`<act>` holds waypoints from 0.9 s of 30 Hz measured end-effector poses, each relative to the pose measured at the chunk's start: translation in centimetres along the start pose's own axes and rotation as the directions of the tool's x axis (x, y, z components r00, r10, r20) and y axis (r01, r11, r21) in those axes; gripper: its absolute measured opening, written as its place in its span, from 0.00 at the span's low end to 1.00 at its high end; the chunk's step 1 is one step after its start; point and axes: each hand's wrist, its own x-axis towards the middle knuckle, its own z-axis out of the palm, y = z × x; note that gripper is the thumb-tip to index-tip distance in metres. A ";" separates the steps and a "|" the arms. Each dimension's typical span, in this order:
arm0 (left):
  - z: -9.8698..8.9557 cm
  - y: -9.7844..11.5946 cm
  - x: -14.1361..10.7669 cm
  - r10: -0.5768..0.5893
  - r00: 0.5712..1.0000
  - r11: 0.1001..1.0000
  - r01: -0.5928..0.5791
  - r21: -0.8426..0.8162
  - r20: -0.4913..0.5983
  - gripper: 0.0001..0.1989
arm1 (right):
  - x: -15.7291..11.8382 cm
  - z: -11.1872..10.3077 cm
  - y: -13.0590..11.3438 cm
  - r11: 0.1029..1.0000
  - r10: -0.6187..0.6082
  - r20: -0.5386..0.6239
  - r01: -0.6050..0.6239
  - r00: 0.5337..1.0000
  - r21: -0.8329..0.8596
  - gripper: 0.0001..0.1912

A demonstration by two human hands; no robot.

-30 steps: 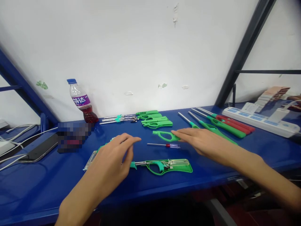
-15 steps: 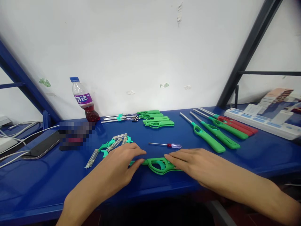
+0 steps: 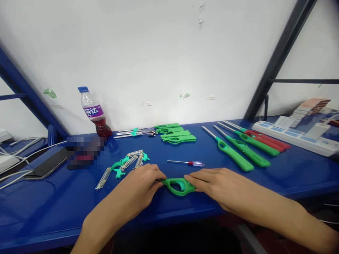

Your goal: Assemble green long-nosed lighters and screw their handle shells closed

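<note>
A green long-nosed lighter (image 3: 178, 187) lies sideways between my hands near the table's front edge, its teal trigger showing inside the guard loop. My left hand (image 3: 145, 180) pinches its left, nozzle end between thumb and fingers. Over its handle end, my right hand (image 3: 209, 180) is closed, fingers on top and thumb beneath; that end is mostly hidden. Just behind lies a screwdriver (image 3: 189, 163) with a clear and red handle. Beyond my left hand are several clear fuel tanks (image 3: 129, 163) and small teal plastic parts (image 3: 119, 173).
Green casing halves (image 3: 180, 137) and metal rods with wires (image 3: 135, 132) lie along the wall. Whole green and red lighters (image 3: 235, 155) rest at the right, beside a white power strip (image 3: 299, 139). A drink bottle (image 3: 94, 113) and a phone (image 3: 47, 164) are at the left.
My left thumb and fingers have closed onto the lighter's nozzle end. The lighter's body now looks closed together along its edge. My right hand has stayed on the handle.
</note>
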 end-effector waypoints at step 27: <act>0.6 0.2 0.5 -0.042 0.998 0.999 0.042 -0.012 -0.047 0.12 | -1.3 2.4 -1.5 0.986 0.140 -0.047 -0.134 0.989 0.104 0.43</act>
